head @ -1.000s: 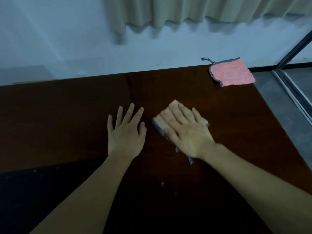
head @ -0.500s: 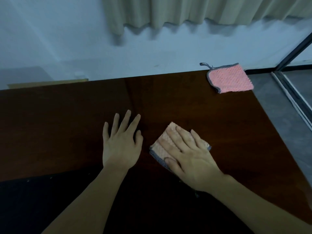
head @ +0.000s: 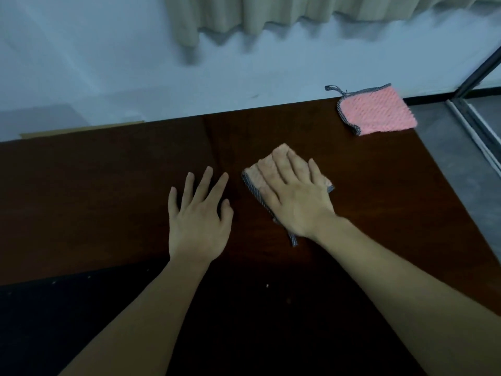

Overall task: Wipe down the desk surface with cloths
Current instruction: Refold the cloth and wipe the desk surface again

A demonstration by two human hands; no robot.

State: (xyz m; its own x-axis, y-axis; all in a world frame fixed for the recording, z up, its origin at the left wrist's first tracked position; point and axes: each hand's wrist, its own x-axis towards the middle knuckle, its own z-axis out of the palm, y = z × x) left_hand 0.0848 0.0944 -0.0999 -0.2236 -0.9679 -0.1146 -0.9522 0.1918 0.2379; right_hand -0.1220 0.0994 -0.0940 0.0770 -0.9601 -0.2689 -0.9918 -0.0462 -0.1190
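Observation:
A dark brown wooden desk fills the view. My right hand lies flat on a folded pink cloth with a grey checked border and presses it to the desk with straight fingers. To its left, my left hand rests palm down on the bare wood, fingers spread. A second pink cloth with a grey border and a hanging loop lies at the desk's far right corner, apart from both hands.
The desk's right edge runs diagonally, with grey floor beyond it. A white wall and beige curtain stand behind the far edge. A dark metal frame rises at the far right. A small white speck lies on the near desk.
My right hand pulled the cloth toward me, then pushed it back away across the desk. The left hand has stayed flat in about the same place.

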